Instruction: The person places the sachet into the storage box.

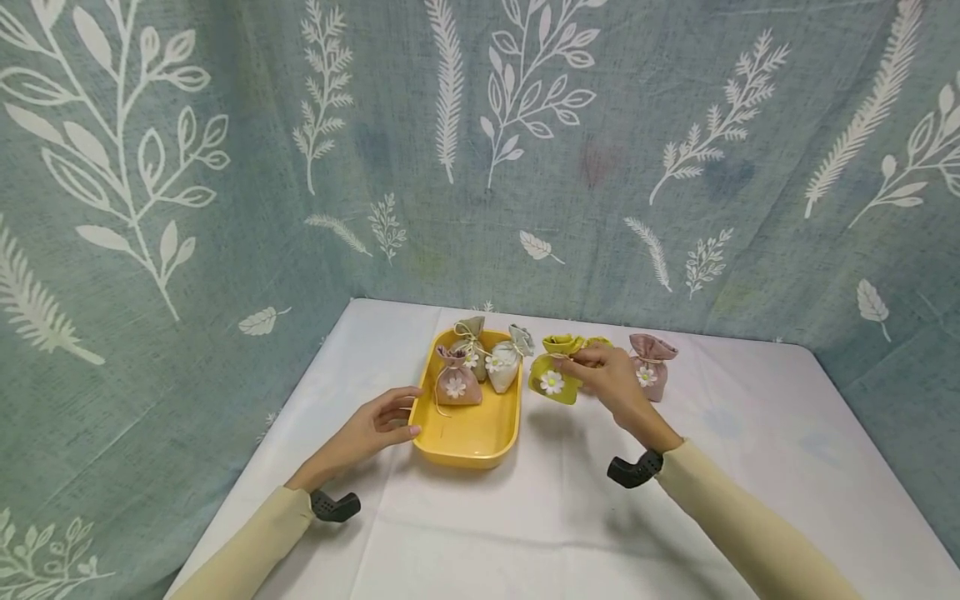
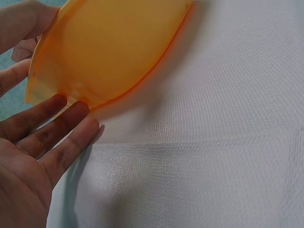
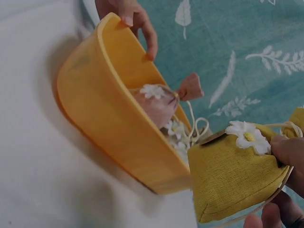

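Note:
My right hand [image 1: 617,385] pinches a yellow drawstring pouch [image 1: 553,392] near its gathered neck, between thumb and fingers. The pouch hangs above the table just right of a yellow plastic tray [image 1: 468,452]; a white daisy [image 3: 249,136] decorates its front. At the tray's left side is my left hand [image 1: 375,425], its fingers loosely extended and touching the wall and rim. Inside the tray, toward the back, stand a pink pouch [image 1: 459,390], a grey-brown pouch [image 1: 472,337] and a white pouch [image 1: 504,373].
Behind my right hand another yellow pouch [image 1: 597,342] is partly hidden. A pink pouch [image 1: 654,367] lies to its right on the white tablecloth [image 1: 570,533]. A leaf-patterned curtain [image 1: 450,242] borders the table at the back and sides.

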Motion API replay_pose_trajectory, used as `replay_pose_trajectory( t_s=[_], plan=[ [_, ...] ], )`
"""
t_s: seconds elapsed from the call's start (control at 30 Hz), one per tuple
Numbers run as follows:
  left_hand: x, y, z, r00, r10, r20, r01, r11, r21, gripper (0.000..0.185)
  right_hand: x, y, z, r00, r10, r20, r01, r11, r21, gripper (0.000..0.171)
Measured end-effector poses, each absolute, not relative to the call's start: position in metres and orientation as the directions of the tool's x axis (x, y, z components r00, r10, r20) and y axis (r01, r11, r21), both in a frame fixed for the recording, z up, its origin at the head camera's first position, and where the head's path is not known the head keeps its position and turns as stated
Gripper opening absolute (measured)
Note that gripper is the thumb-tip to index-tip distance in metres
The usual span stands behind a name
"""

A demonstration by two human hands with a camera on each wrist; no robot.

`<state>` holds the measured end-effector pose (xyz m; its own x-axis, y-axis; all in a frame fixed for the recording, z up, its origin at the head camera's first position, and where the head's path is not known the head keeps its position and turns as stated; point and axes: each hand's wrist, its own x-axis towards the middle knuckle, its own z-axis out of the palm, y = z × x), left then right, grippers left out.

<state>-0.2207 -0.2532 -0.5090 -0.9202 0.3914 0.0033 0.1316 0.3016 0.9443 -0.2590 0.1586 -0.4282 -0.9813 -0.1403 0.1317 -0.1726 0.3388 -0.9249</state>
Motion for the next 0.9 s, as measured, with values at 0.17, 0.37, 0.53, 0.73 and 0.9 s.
replay_pose_trajectory(
  t_s=[0.17, 0.37, 0.53, 0.73, 0.9],
  plan=[
    [-0.222, -0.254, -0.509, -0.922, 0.388, 0.008, 0.137, 0.305, 0.943, 0.069, -0.258, 0.145, -0.425, -0.979, -0.151, 0.134, -0.179, 0.343, -0.922, 0.032],
    [-0.222, -0.253, -0.509, -0.919, 0.393, 0.001, 0.128, 0.296, 0.946, 0.07, -0.261, 0.128, -0.429, -0.984, -0.139, 0.11, -0.151, 0.331, -0.932, 0.027],
    [-0.223, -0.255, -0.512, -0.917, 0.398, 0.016, 0.14, 0.286, 0.948, 0.069, -0.262, 0.112, -0.431, -0.984, -0.125, 0.125, -0.159, 0.315, -0.936, 0.026],
    [-0.222, -0.255, -0.512, -0.915, 0.403, 0.012, 0.135, 0.278, 0.951, 0.069, -0.262, 0.095, -0.434, -0.984, -0.121, 0.132, -0.164, 0.313, -0.935, 0.026],
    [-0.221, -0.255, -0.512, -0.914, 0.406, 0.021, 0.14, 0.267, 0.953, 0.068, -0.263, 0.083, -0.438, -0.986, -0.086, 0.141, -0.163, 0.357, -0.92, 0.026]
  ],
)
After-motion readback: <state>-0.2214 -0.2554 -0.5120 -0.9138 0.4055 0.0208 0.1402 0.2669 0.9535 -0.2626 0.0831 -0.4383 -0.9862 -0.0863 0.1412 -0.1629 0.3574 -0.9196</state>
